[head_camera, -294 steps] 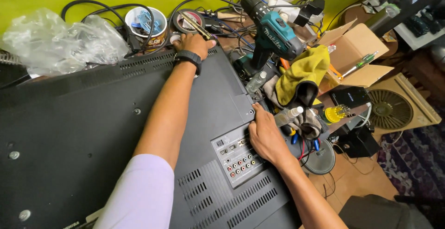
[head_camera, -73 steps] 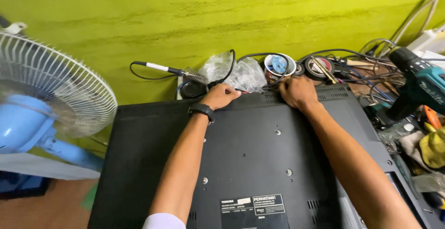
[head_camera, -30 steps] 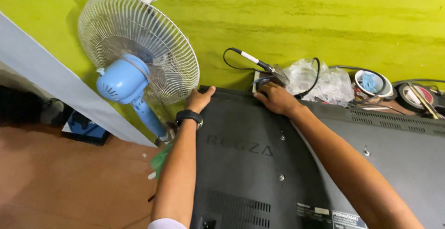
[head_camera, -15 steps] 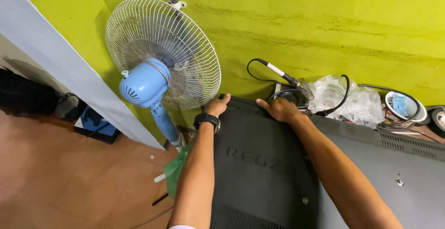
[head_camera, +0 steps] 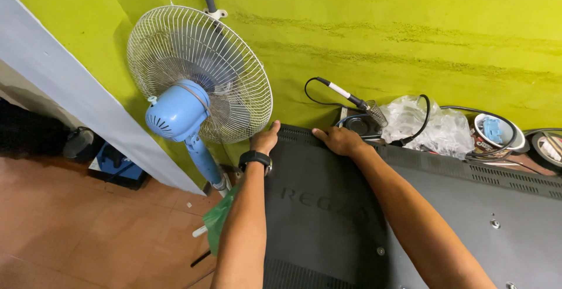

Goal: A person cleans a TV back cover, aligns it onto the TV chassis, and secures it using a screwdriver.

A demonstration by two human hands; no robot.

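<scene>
Black plastic back cover of a flat-panel television (head_camera: pixel 410 219), lying screen-down and filling the lower right of the head view. Both hands sit at its far left corner, against the yellow-green wall. The left hand (head_camera: pixel 265 139), with a black wristwatch (head_camera: pixel 255 160) on its wrist, curls over the corner itself, fingers wrapped on the rim. The right hand (head_camera: pixel 336 139) lies flat on the far edge just beside it, fingers narrow and pressed down — holding nothing but the cover.

Just beyond the right hand, a soldering iron (head_camera: pixel 345 94) rests in its coiled stand (head_camera: pixel 374 113), beside a crumpled clear plastic bag (head_camera: pixel 433 126). A blue pedestal fan (head_camera: pixel 193 90) stands at the left, close to the corner of the set.

Risks, as judged from this layout: prying or lifting at the corner could crack the thin rim or snap hidden clips; a slip of either hand could knock the iron from its stand, and whether its tip is hot cannot be told. A swing of the cover leftward could strike the fan's grille.

Hidden or unclear: the surface carrying the television, the underside of both hands' fingertips, and the set's near and right edges — all cut off. A green object (head_camera: pixel 222 221) below the left forearm is unidentifiable.
</scene>
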